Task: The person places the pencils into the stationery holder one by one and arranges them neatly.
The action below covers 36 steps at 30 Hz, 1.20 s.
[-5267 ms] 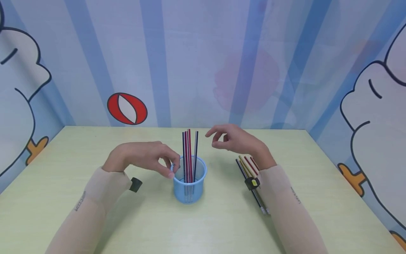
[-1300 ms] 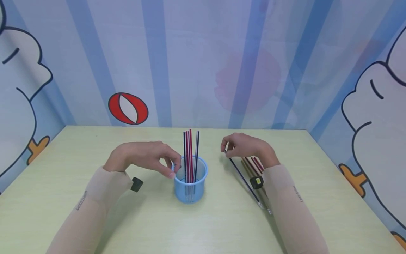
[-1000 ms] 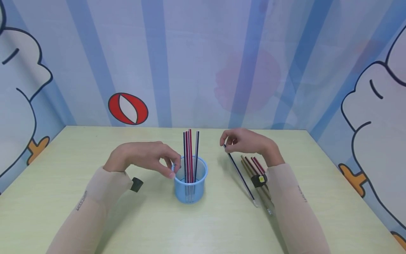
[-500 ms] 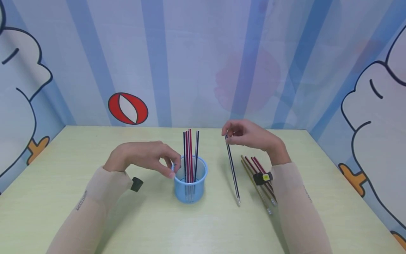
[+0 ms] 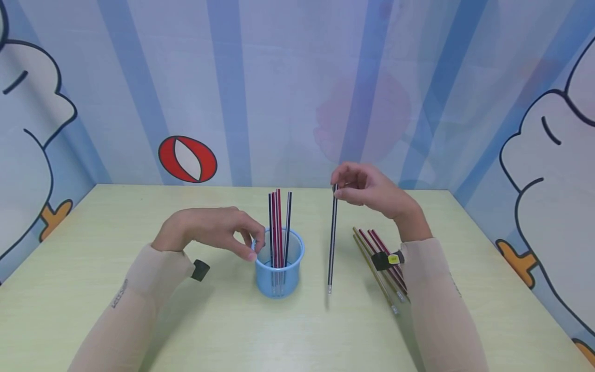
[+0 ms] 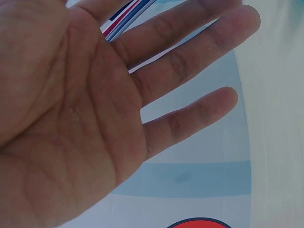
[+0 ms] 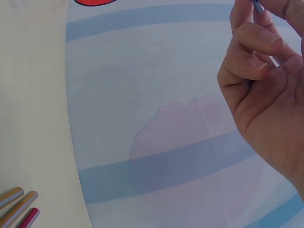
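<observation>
My left hand (image 5: 218, 230) pinches the left rim of a light-blue cup (image 5: 277, 284) between thumb and fingers. Several dark-blue and red striped pencils (image 5: 279, 217) stand in that cup. To its right, my right hand (image 5: 369, 191) holds a dark striped pencil (image 5: 332, 243) by its top end, thumb against fingers. This pencil hangs almost upright above the table, eraser end down, apart from the cup. In the right wrist view only a bit of the held pencil (image 7: 258, 6) shows. The left wrist view shows the palm, with the last fingers stretched out.
Several gold and red pencils (image 5: 378, 279) lie at a slant on the pale yellow table (image 5: 223, 330), partly hidden by the right sleeve and wrist camera (image 5: 381, 261). Behind the table hangs a blue-striped cloth (image 5: 288, 93) with cartoon prints.
My right hand has picked the dark pencil off the pile, raised it and turned it from slanting to nearly upright. My left hand and the cup have stayed in place.
</observation>
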Available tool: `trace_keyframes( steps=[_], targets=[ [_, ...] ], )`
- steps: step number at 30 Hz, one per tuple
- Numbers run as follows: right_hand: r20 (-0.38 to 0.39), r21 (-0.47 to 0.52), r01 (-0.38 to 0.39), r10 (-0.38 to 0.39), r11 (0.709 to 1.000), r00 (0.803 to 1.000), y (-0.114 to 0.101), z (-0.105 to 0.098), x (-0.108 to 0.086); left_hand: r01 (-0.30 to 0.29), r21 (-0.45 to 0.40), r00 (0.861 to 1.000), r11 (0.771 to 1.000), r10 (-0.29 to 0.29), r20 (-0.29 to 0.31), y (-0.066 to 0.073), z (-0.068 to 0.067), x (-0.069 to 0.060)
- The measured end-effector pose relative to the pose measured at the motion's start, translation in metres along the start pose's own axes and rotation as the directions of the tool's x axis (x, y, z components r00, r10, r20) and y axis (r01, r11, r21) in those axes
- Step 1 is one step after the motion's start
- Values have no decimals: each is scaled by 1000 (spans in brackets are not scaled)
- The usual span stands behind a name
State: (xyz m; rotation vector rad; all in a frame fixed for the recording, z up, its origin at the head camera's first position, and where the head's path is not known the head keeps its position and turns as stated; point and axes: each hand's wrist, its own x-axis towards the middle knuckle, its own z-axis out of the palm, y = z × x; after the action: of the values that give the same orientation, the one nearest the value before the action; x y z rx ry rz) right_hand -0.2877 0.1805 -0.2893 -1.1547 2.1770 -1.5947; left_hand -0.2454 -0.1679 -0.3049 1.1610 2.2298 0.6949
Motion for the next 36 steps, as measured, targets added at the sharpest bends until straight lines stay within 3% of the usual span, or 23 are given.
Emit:
trace_keyframes(
  steps=[19, 30, 36],
  targets=[
    [-139, 157, 74, -52, 985, 989, -5, -1, -2, 5, -1, 1000, 1000, -5, -3, 0, 1, 0],
    [-276, 198, 114, -56, 974, 959, -1, 0, 1, 12, 4, 1000, 1000, -12, 0, 0, 1, 1],
    [-258, 185, 75, -25, 980, 966, 2, 6, 6, 12, 3, 1000, 1000, -12, 1, 0, 1, 1]
  ],
)
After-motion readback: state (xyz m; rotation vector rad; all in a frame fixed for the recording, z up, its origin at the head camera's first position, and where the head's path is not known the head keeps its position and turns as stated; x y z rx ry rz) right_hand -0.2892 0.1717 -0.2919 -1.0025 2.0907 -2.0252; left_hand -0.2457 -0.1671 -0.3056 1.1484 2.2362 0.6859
